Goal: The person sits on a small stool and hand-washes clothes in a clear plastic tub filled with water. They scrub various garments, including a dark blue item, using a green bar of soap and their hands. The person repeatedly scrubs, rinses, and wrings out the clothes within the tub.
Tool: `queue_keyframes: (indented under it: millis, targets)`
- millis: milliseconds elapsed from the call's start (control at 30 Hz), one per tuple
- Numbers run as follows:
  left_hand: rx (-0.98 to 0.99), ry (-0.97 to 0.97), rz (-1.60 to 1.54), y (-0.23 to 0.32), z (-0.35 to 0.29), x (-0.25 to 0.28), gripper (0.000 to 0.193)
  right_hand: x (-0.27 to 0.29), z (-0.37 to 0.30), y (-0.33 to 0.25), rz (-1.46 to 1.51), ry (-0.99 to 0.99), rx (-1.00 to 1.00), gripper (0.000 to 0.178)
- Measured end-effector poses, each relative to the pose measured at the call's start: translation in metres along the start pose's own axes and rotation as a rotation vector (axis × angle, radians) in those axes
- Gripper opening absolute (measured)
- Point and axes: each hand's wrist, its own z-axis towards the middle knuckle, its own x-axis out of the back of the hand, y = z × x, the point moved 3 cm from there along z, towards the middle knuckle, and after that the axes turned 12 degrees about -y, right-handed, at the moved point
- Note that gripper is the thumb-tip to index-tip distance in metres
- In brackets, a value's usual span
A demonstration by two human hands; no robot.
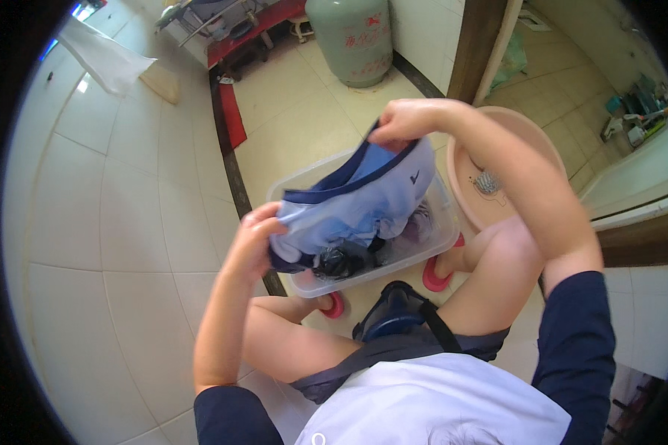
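Note:
A light blue garment with navy trim [341, 215] is stretched between my two hands above a clear plastic tub [304, 288]. My left hand [256, 233] grips its lower left corner, thumb on top. Farther away and to the right, my right hand [404, 122] pinches the navy band at the upper end. The band's opening sags between the hands, and the lower cloth hangs bunched into the tub. Wet-looking dark cloth [341, 259] lies in the tub beneath it. Part of the tub's inside is hidden by the garment.
Right of the tub stands a pale pink basin [460, 182] with a metal scrubber [487, 182] in it. A green gas cylinder [352, 41] stands beyond. White tiled wall [133, 230] runs along the left. A dark blue object [393, 311] sits between my legs.

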Motion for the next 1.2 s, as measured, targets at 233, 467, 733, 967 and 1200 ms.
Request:
queue_keyframes:
  millis: [233,467,733,967,1200]
  targets:
    - [0.209,0.490,-0.509,-0.171,0.093,0.010,0.031,-0.137,0.111,0.021,0.056,0.791,0.016,0.027]
    - [0.307,0.204,-0.523,-0.209,0.063,0.019,0.042,-0.243,0.111,0.015,0.660,0.653,0.052,0.035]
    - [0.282,0.204,-0.684,-0.272,0.143,0.058,0.069,-0.244,0.068,-0.053,0.929,0.645,0.383,0.016]
    - [-0.505,-0.578,-1.340,-0.263,0.146,0.010,0.066,-0.238,0.069,-0.050,0.679,0.766,0.196,0.014]
    - [-0.576,-0.415,-0.723,-0.242,0.102,0.020,0.061,-0.227,0.064,-0.063,0.814,0.655,0.382,0.013]
